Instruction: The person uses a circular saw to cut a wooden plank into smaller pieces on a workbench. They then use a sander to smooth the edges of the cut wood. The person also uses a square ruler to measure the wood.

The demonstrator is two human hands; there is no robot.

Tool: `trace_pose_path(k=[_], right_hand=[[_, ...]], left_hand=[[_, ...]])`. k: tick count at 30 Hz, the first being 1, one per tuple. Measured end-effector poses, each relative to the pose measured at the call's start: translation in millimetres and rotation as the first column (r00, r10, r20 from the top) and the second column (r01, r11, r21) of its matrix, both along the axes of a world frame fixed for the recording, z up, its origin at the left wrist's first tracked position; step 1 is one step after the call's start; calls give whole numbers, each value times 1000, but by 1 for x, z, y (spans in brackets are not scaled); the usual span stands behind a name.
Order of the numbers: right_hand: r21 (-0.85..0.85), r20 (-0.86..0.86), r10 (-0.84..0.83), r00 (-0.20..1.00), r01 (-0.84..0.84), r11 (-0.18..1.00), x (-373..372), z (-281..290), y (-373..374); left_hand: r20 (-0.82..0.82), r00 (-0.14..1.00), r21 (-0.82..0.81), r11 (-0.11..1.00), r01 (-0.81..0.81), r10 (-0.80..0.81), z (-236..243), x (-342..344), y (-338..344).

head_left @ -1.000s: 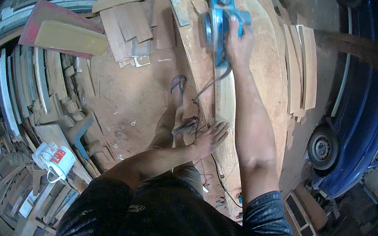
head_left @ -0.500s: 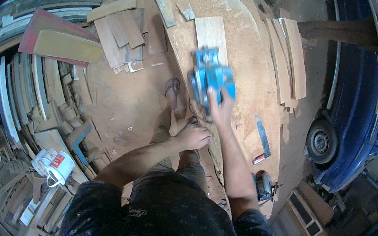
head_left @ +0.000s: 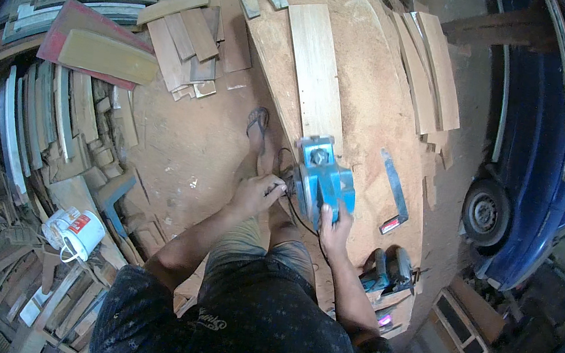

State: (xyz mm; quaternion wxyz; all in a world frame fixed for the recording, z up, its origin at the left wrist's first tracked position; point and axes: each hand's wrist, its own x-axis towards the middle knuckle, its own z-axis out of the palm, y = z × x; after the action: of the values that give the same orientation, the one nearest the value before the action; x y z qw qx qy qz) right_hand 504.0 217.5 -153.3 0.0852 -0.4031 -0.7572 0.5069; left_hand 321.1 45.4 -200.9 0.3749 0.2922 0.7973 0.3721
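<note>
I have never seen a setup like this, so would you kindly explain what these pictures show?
No machine arm appears: a person works with two bare hands. Every picture comes from one wide fisheye camera on the person's head, looking down, so straight edges bend. The right hand grips a blue handheld power tool, probably a planer, over the near end of a long, pale wooden board. The board lies on a broad, brown, dusty surface, with a flat blue-grey strip to its right. The left hand is at a thin dark cable; whether it grips the cable is hard to tell.
</note>
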Motion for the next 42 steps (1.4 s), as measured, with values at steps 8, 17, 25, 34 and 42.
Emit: trace_pose_path(k=[8,17,25,34,42], right_hand=[[74,-79,-27,996,33,997,-179,-29,64],[336,-210,-24,977,95,937,-414,-64,173],[75,-149,-6,989,17,997,-446,-65,205],[-168,-21,-79,997,74,983,-197,-35,109],[-148,4,-45,999,45,988,-4,-8,37]], left_hand=[[2,997,144,987,-75,76,0,17,26],[-342,826,-101,892,441,-448,-40,14,95],[-432,750,-132,858,497,-501,-47,5,92],[-21,996,97,991,93,-92,-7,-34,68],[98,983,56,985,-161,155,-40,-15,-10]])
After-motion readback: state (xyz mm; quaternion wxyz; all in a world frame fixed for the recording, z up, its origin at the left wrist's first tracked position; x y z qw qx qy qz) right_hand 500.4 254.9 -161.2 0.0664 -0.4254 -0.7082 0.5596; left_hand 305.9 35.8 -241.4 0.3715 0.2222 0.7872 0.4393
